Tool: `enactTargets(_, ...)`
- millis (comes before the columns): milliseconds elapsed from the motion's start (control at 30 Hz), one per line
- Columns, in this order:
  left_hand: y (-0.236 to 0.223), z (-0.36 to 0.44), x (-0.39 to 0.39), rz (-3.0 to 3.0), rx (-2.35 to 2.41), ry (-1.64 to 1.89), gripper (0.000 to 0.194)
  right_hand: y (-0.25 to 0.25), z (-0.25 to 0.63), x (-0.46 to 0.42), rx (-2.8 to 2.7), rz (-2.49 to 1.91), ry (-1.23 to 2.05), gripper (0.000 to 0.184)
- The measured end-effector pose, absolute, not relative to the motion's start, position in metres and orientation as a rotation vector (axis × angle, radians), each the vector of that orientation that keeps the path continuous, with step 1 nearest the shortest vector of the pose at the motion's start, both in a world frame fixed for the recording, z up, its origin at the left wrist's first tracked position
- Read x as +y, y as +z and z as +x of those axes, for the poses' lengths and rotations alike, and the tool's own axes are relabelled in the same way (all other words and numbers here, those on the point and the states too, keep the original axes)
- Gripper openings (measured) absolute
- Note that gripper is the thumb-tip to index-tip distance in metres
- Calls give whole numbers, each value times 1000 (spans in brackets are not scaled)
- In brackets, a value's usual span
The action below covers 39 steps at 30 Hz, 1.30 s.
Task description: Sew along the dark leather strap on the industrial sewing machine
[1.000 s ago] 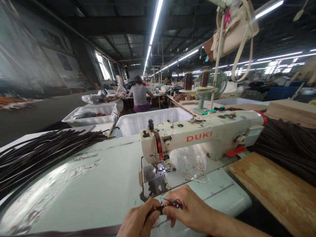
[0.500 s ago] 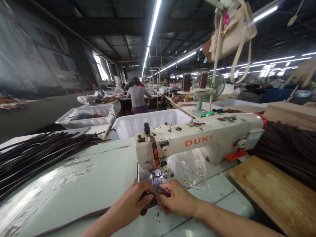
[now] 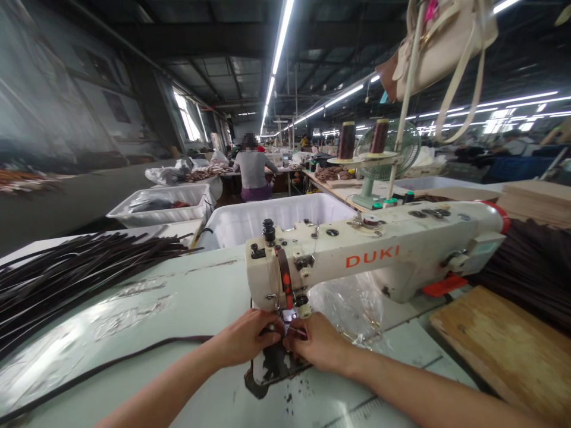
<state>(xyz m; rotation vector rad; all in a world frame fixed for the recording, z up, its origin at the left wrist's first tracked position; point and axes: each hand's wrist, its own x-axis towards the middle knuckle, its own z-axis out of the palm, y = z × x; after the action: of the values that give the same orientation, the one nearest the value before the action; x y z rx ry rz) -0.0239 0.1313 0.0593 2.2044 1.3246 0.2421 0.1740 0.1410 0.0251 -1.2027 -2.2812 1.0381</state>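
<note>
Both hands are together at the needle area of the white sewing machine (image 3: 379,261), which carries the word DUKI in orange. The left hand (image 3: 247,339) has its fingers curled and pinched on the end of a thin dark strap (image 3: 134,355); this strap runs from the fingers to the left across the pale green table (image 3: 187,297) and goes toward the near left corner. The right hand (image 3: 319,343) is also curled closed, touching the left hand, and it pinches the same strap end just under the presser foot; a small dark tool seems to lie between its fingers, but I cannot tell what it is. Below the hands is the shiny metal plate (image 3: 272,368) of the machine.

On the left part of the table lies a big pile of dark straps (image 3: 66,276). Behind the machine stands a white plastic bin (image 3: 267,220), and 2 brown thread spools (image 3: 347,140) stand on a stand. A wooden board (image 3: 504,345) lies at the right. Far behind, a person (image 3: 252,169) sits with the back turned
</note>
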Motion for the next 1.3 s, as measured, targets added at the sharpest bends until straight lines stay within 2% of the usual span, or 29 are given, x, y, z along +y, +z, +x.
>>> enactTargets(200, 52, -23, 129, 2250, 1327, 254, 17, 26, 177, 141, -2281, -1172, 1077, 18)
enactTargets(300, 50, -26, 129, 2285, 1341, 238, 17, 30, 183, 145, -2394, -1154, 855, 19)
enactTargets(400, 51, -28, 133, 2324, 1343, 199, 16, 29, 188, 150, -2504, -891, 636, 16)
enactTargets(500, 54, -26, 136, 2375, 1332, 175, 14, 24, 189, 153, -2620, -675, 623, 24)
enactTargets(567, 57, -23, 136, 2401, 1351, 181, 12, 22, 188, 156, -2656, -663, 620, 22)
enactTargets(667, 57, -21, 127, 2396, 1477, 242, 9, 21, 185, 160, -2693, -696, 593, 20)
enactTargets(800, 45, -20, 102, 2508, 1658, 480, 16, 20, 184, 165, -2723, -703, 567, 20)
enactTargets(900, 31, -22, 87, 2743, 1531, 621, 25, 20, 185, 166, -2745, -701, 549, 19)
enactTargets(1067, 27, -23, 88, 3256, 1240, 582, 38, 22, 188, 161, -2734, -760, 537, 26)
enactTargets(1300, 23, -42, 111, 3359, 1100, 500, 33, 15, 186, 153, -2606, -874, 581, 23)
